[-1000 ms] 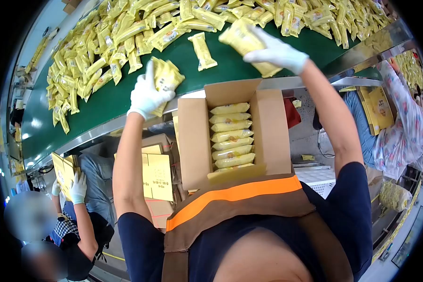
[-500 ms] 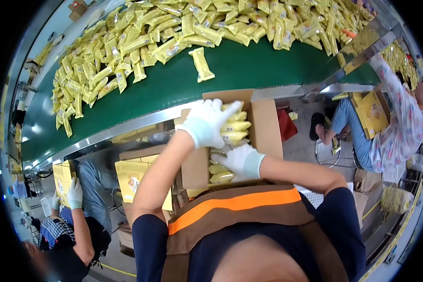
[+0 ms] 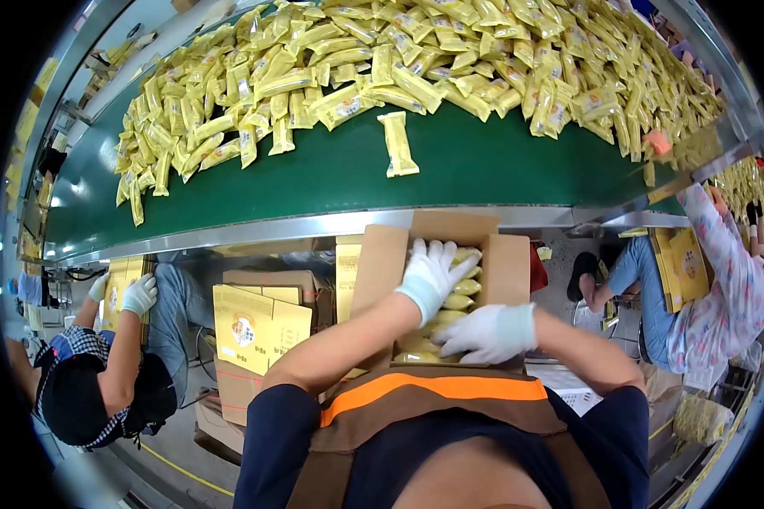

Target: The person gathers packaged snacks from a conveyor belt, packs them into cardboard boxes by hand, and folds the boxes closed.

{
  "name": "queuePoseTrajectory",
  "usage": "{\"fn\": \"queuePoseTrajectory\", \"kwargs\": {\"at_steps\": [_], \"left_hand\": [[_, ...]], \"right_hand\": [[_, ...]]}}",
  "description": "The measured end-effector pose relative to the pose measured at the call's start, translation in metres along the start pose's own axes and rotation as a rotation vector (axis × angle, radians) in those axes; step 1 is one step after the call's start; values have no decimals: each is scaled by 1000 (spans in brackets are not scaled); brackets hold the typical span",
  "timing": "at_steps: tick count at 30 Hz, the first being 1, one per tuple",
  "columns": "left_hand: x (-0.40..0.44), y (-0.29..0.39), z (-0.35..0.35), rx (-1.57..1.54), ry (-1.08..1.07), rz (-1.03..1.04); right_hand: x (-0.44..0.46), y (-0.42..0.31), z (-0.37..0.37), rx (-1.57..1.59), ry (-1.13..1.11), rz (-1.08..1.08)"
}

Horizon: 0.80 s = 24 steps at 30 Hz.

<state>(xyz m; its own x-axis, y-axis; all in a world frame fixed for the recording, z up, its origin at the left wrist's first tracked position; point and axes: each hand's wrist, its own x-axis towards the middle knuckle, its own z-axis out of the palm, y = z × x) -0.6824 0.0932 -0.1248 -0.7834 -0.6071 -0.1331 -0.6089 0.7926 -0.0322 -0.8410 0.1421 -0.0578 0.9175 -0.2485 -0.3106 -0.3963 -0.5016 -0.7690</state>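
Observation:
An open cardboard box (image 3: pixel 382 263) stands in front of my body, below the belt's edge, with a row of yellow packets (image 3: pixel 461 288) inside. My left hand (image 3: pixel 433 273), in a white glove, lies over the packets in the box's upper left part, fingers apart. Lower down, my right hand (image 3: pixel 480 332), also gloved, rests on packets near the box's lower right side with its fingers spread. Parts of the packets are hidden under both hands.
A green belt (image 3: pixel 314 182) with a metal edge carries a large heap of yellow packets (image 3: pixel 348 59) and one lone packet (image 3: pixel 398 144). Flat yellow cartons (image 3: pixel 255 327) are stacked at the left. Seated people (image 3: pixel 115 373) work at both sides, a co-worker (image 3: pixel 721 288) at the right.
Both hands have come down from the belt with packets and now lie inside the box, fingers loosened. The view has shifted, so the belt and box appear lower.

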Motion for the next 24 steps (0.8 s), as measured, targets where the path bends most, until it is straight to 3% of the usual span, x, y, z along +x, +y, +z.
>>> {"fn": "queuePoseTrajectory", "kwargs": {"at_steps": [1,2,3,5,6,7,9,11,12,13,14,15,16,17,18,21,22,24], "left_hand": [[0,0,-4,47,-2,18],[-4,-10,-8,54,129,178],[-6,-17,-44,-98,212,224],[5,-46,-77,20,474,289],[11,-66,-111,-84,336,166],[20,-88,-134,-185,199,42],[47,-138,-112,-118,499,-275],[70,-175,-80,-122,383,-451],[82,-183,-60,-102,270,-506],[87,-187,-46,-170,155,-487],[87,-189,-27,-177,280,-423],[80,-190,-13,-187,395,-352],[71,-189,-16,-318,427,-312],[58,-189,-22,-435,265,-321],[40,-190,-25,-503,264,-244],[7,-203,-41,-510,261,-131],[7,-211,-43,-400,408,-116],[18,-230,-43,-274,524,-256]], "right_hand": [[-6,-7,-40,212,-143,95],[-13,-3,-66,470,38,26],[-15,13,-93,441,201,6],[-12,33,-155,515,819,8],[-9,58,-188,329,945,43],[2,91,-210,434,1116,181],[28,158,-260,57,1076,336],[69,189,-298,-159,903,487],[100,212,-300,-115,952,501],[127,224,-286,-240,1018,503],[135,190,-277,-336,860,698],[140,188,-271,-491,741,650],[135,191,-264,-438,722,549],[124,194,-255,-387,697,445],[109,197,-242,-444,662,315],[62,164,-228,-333,406,436],[52,168,-223,-414,409,439],[57,187,-228,-376,693,342]]}}
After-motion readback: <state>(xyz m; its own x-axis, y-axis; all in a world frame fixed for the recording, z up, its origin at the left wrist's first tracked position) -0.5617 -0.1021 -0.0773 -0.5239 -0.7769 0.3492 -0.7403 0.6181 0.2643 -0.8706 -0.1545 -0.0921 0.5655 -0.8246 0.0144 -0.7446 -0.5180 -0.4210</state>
